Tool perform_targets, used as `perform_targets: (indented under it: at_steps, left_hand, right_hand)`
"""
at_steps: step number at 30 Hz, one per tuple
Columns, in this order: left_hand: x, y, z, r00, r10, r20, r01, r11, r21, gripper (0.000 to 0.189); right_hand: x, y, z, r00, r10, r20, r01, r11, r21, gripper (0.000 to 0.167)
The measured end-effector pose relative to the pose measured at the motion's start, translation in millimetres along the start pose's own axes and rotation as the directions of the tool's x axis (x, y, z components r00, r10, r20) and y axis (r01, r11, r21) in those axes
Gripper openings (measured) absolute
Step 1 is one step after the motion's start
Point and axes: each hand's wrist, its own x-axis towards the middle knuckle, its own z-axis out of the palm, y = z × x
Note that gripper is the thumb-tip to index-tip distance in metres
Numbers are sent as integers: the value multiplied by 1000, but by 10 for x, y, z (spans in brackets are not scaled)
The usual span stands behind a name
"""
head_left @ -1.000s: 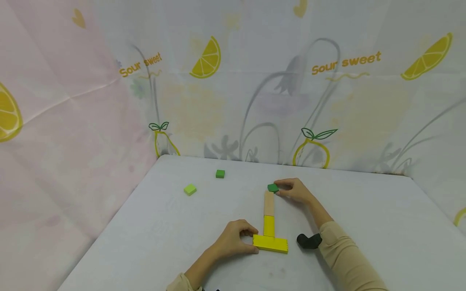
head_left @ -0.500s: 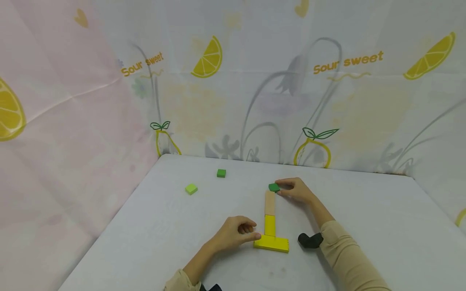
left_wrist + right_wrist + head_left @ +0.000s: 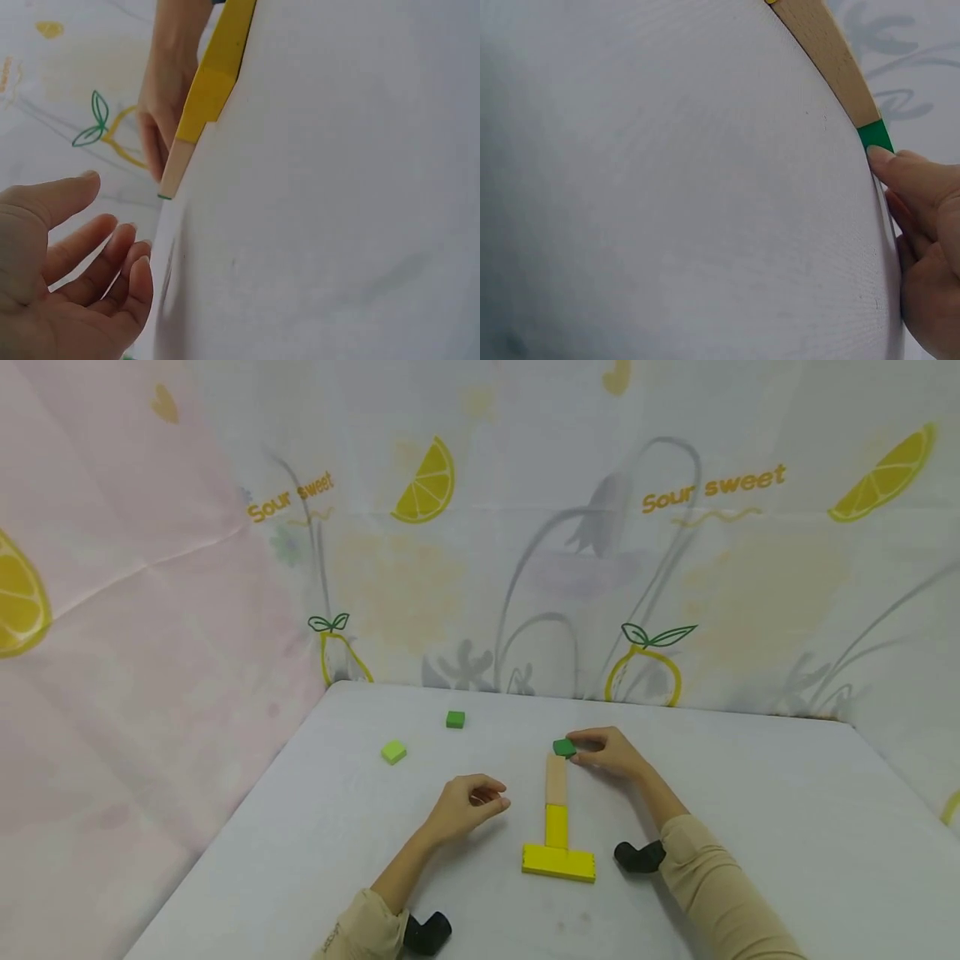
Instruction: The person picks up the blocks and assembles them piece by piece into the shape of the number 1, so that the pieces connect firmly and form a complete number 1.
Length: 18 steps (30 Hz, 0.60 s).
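Small dark green block (image 3: 564, 747) lies at the far end of the tan wood-grain rectangular block (image 3: 556, 781); right wrist view shows the two touching end to end. Using the tan block as reference from here.

Right hand (image 3: 611, 753) is just right of the tan block's far end. Grip pinches the dark green block, thumb on the near side, finger on the far side.

Flat yellow rectangular block (image 3: 556, 825) meets the tan block's near end, in line with it. Beyond that, nearer the person, a longer yellow bar (image 3: 558, 862) lies crosswise; the pieces read as an upside-down T.

Left hand (image 3: 461, 807) is left of the tan block, well apart from it. Grip is spread: thumb away from loosely bent fingers, holding nothing.

Mid-green square block (image 3: 455, 720) sits far left of the tan block; lime green square block (image 3: 393, 752) is farther left and a bit nearer. Both on the white tabletop (image 3: 300, 860).

Printed lemon cloth (image 3: 423, 593) hangs behind the tan block. Beige sleeves (image 3: 723, 893) on both arms.
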Motion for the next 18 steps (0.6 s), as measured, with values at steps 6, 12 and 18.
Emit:
perform_targets:
  at_steps: [6, 12, 18]
  left_hand:
    - [138, -119, -102, 993, -40, -108, 43, 999, 21, 25]
    - [311, -203, -228, 974, -76, -215, 88, 995, 46, 23]
    - [509, -285, -313, 954, -102, -283, 131, 988, 84, 27]
  right_hand:
    - [36, 184, 19, 1000, 9, -3, -9, 1000, 5, 40]
    - [45, 209, 23, 1000, 1, -15, -1, 1000, -14, 40]
    - [39, 218, 20, 1000, -11, -12, 11, 1000, -4, 40]
